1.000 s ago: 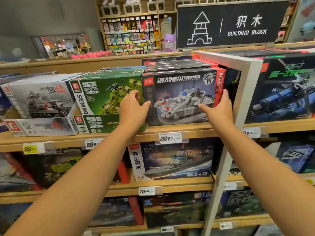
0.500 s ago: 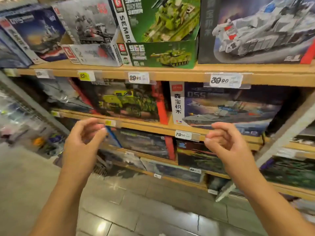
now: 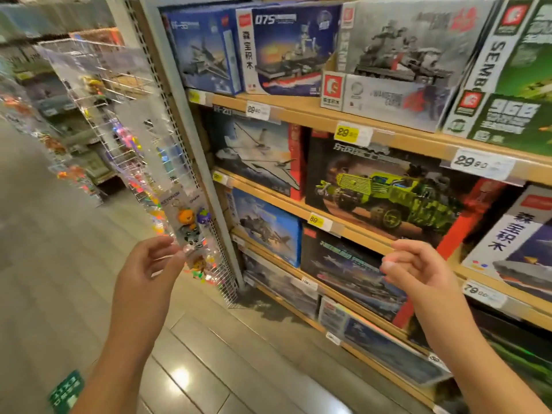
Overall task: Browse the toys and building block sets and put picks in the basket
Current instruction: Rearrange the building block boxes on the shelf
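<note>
- Cardboard boxes of building blocks fill the wooden shelves (image 3: 397, 141) in the head view, stood on edge with their printed faces outward; the green truck set (image 3: 388, 198) sits on the second shelf down, just above the right hand.
- Left hand (image 3: 149, 273) hangs in the air beside the keychain rack (image 3: 191, 231) on the end of the unit, fingers loosely curled and holding nothing; whether its fingertips touch the hanging packets I cannot tell.
- Right hand (image 3: 418, 273) floats in front of the lower shelves, fingers relaxed and half bent, also with nothing in it.
- No basket shows anywhere in this view.
- Judging by the stiff, glossy card, a set like the green truck would be rigid, fairly light for its bulk, a little slippery on the faces, and likely to rattle.
- Best hold, I think, is both palms on its two short side edges, sliding it straight out past the neighbouring boxes.
</note>
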